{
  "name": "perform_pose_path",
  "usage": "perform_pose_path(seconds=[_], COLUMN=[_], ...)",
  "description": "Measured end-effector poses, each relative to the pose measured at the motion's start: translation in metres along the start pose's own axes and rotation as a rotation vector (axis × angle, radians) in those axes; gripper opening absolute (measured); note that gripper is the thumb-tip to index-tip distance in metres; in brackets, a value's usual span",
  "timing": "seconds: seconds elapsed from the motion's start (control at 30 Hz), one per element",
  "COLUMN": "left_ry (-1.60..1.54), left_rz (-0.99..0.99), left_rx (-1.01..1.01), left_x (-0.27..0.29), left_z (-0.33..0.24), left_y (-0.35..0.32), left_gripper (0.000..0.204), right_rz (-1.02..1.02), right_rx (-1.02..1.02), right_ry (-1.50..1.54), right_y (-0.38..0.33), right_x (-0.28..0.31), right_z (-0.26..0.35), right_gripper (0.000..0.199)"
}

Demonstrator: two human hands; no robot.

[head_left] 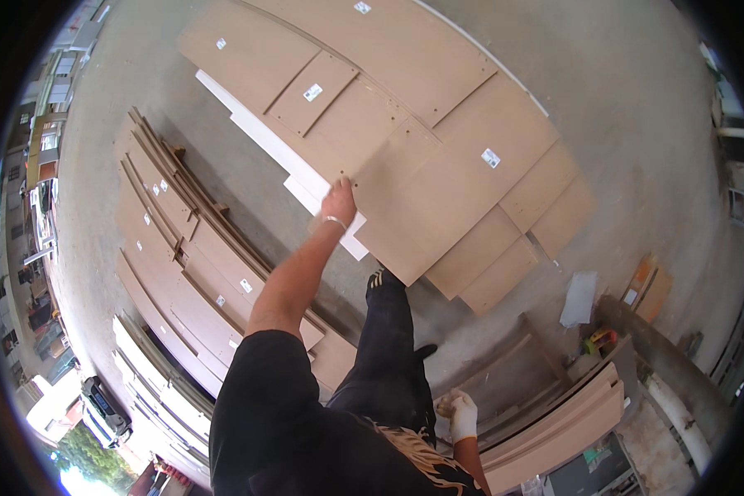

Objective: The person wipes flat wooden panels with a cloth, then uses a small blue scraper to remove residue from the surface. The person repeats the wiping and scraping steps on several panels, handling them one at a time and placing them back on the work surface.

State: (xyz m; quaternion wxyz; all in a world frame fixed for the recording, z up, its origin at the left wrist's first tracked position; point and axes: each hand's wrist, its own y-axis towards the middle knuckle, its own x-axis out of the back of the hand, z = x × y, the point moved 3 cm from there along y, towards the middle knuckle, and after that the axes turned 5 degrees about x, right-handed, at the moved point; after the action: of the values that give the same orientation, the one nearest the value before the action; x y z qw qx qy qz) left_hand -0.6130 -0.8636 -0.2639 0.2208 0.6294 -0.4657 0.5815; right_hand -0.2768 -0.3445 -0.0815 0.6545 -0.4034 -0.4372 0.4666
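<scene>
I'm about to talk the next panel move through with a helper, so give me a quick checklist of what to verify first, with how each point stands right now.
1. Left hand has hold of the brown panel: cannot tell; it rests at the panel's corner, but the grip is not visible.
2. Right hand is free: ok; gloved, hanging low at the person's side, touching no panel.
3. Both hands gloved: not ok; the left one looks bare apart from a wristband.
4. Foot clear of the stack: not ok; it sits right at the panel edge.
5. White board underneath is unobstructed: not ok; brown panels overlap it.
</scene>
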Motion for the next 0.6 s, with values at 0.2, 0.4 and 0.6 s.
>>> perform_pose_path(seconds=[0.2,0.4,0.6], left_ry=[0.254,0.149,0.229], left_rz=[-0.265,-0.094,-0.042], left_rx=[-0.152,-0.142,-0.038], left_x=[-0.035,-0.071,-0.081], left_z=[0.021,0.015,-0.009], left_y=[0.099,0.137,0.171], left_gripper=[0.035,0.042,0.060], right_rz=[0.131,0.114,0.103], right_rx=[0.127,0.001,-0.099], right_ry=[-0.022,-0.054,-0.144], right_y=[-0.001,0.015,0.017], right_x=[-0.073,-0.090,-0.080], right_z=[0.080,0.068,0.030], right_gripper=[0.031,0.029,0.032])
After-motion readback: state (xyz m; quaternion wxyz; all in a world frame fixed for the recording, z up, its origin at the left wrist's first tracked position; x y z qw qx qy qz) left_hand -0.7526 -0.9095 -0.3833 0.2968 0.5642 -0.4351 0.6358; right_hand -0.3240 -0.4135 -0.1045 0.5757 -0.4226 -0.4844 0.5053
